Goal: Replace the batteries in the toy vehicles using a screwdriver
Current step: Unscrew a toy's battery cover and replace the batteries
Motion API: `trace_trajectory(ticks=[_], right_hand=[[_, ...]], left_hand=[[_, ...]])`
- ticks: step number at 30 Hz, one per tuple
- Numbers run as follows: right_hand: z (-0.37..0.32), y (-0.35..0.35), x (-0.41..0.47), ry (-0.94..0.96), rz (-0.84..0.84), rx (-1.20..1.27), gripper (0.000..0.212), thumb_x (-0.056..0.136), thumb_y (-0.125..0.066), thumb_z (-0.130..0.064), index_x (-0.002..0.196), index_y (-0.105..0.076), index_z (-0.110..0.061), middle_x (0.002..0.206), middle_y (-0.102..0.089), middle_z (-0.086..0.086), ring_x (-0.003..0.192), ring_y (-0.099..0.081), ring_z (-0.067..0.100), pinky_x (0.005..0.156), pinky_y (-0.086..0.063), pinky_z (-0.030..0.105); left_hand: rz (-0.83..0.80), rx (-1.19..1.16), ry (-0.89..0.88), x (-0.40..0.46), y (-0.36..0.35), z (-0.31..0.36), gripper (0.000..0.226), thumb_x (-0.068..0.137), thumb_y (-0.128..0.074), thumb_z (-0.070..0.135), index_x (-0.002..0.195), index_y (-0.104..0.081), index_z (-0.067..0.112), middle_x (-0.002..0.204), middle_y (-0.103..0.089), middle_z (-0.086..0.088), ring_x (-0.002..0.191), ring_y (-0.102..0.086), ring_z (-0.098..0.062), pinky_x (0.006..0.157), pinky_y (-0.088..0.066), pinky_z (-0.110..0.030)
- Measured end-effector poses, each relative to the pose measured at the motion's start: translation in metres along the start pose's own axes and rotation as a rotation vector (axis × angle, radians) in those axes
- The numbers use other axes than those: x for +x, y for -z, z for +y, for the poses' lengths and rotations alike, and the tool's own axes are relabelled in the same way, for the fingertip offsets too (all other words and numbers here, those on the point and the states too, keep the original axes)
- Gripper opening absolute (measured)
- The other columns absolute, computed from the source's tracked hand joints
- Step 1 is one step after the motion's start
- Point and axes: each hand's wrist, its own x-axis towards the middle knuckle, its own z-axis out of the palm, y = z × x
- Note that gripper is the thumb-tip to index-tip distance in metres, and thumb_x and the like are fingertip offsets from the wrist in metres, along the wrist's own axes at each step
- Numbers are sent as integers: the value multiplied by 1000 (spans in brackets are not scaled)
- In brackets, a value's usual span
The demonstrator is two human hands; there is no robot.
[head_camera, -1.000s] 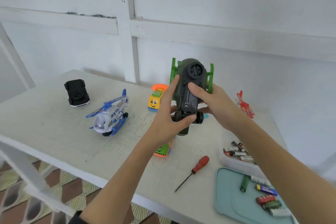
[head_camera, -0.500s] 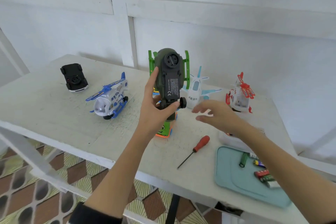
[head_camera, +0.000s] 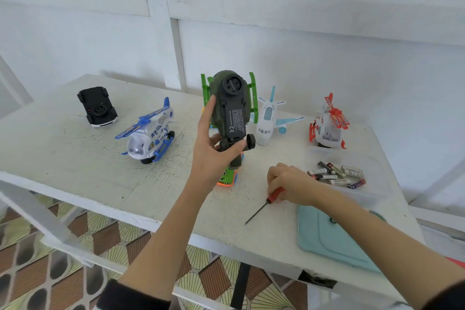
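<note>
Two hands busy: your right hand [head_camera: 289, 185], lower centre-right, has fingers curled onto the red handle of the screwdriver [head_camera: 266, 202], which lies on the table [head_camera: 75, 158]. Get a full grip before lifting. Your left hand [head_camera: 214, 146], mid-frame, grips the green toy helicopter [head_camera: 230, 111] belly-up above the table; keep it steady for the driver. Can't make out the cover screw. Further right, the spare batteries [head_camera: 336, 175] sit in a clear tray with faint edges.

toy vehicles [head_camera: 227, 111]: 6 | screwdriver [head_camera: 266, 202]: 1 | tray [head_camera: 327, 239]: 1 | hands [head_camera: 214, 151]: 2
</note>
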Motion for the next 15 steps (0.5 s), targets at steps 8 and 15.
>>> trace_trajectory(ticks=[8, 15], right_hand=[[3, 64, -26, -31, 360, 420, 14, 76, -73, -5, 88, -70, -12, 107, -61, 0, 96, -55, 7, 91, -43, 22], [-20, 118, -49, -121, 616, 710, 13, 82, -67, -8, 90, -68, -18, 72, -66, -14, 61, -62, 14, 64, -53, 23]], left_hand=[[3, 27, -3, 19, 13, 4, 91, 83, -65, -14, 148, -26, 37, 124, -50, 43, 100, -68, -15, 84, -56, -29], [11, 31, -26, 28, 18, 1, 92, 84, -64, -14, 146, -26, 43, 145, -39, 24, 108, -66, -18, 87, -56, -30]])
